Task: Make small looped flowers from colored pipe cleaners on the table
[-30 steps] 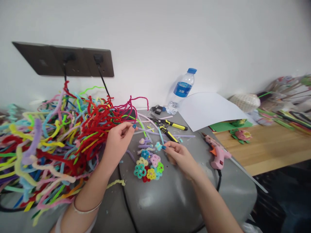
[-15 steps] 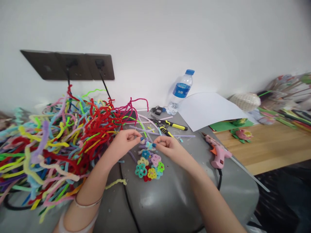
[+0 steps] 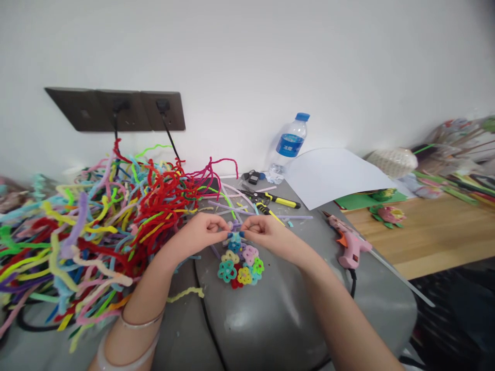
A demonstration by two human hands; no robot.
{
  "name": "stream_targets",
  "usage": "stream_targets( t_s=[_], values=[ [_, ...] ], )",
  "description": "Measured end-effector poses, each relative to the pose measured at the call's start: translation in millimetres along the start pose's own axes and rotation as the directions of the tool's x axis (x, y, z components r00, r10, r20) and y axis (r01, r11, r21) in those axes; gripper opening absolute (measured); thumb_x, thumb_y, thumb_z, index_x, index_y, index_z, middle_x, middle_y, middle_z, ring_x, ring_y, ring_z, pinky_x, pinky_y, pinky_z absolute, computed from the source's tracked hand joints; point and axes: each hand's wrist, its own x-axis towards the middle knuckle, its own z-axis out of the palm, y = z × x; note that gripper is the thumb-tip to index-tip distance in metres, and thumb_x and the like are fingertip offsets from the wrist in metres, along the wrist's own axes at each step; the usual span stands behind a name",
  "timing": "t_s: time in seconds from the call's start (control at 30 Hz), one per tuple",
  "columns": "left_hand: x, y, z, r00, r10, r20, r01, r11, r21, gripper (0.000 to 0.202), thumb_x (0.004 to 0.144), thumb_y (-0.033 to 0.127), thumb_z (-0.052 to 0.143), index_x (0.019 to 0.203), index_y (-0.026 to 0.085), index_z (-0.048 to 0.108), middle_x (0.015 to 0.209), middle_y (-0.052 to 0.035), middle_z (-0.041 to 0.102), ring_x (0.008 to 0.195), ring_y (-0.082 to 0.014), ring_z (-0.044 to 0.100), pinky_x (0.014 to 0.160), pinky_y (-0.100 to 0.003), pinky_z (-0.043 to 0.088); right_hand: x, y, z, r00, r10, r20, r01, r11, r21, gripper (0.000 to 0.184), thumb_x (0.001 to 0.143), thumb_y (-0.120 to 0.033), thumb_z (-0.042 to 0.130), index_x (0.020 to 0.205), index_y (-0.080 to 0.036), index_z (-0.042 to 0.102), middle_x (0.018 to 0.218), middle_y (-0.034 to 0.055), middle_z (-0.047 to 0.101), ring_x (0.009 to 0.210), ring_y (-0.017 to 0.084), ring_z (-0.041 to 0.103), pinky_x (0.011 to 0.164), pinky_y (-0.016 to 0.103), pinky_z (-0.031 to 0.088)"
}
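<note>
My left hand (image 3: 207,229) and my right hand (image 3: 263,233) meet above the grey surface, fingertips pinched on a small light-blue pipe-cleaner flower (image 3: 234,238) between them. Just below it lies a cluster of pipe-cleaner flowers: a teal one (image 3: 226,270), a yellow one (image 3: 244,275), a pink one (image 3: 250,254) and a green one (image 3: 258,266), with a bit of red underneath. Lilac pipe-cleaner pieces show behind my fingertips, partly hidden by them.
A big heap of coloured pipe cleaners (image 3: 77,247) fills the left. Yellow-black pliers (image 3: 280,200) and a water bottle (image 3: 290,145) stand behind my hands. White paper (image 3: 336,175) and a pink glue gun (image 3: 351,247) are at right. A black cable (image 3: 209,324) crosses the front.
My left fingertips have come across to the light-blue flower and now pinch it opposite my right ones. The flower has shifted slightly left and down, close over the cluster.
</note>
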Motion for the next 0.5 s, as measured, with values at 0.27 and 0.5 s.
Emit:
stream_targets(
  t_s=[0.27,0.5],
  values=[
    [-1,-1,1.7,0.998,-0.006,0.055,0.008,0.999,-0.051,0.020,0.076,0.034,0.062,0.075,0.014,0.063,0.055,0.0091,0.030,0.054,-0.0095,0.027,0.051,-0.024,0.019,1,3,0,1.000,-0.018,0.010,0.018,0.999,0.049,0.023,0.077,-0.040,0.063,0.078,-0.017,0.059,0.052,-0.0087,0.040,0.049,0.009,0.031,0.049,0.024,0.023],
    [-7,-18,-7.9,0.990,-0.138,0.011,0.139,0.982,-0.131,0.028,0.077,0.041,0.061,0.082,0.014,0.064,0.055,0.0086,0.033,0.053,-0.0093,0.027,0.050,-0.023,0.016,-22,27,5,0.979,-0.012,-0.205,0.045,0.986,0.158,0.040,0.081,-0.058,0.061,0.081,-0.019,0.055,0.052,-0.0103,0.031,0.048,0.009,0.021,0.047,0.025,0.017]
  ],
)
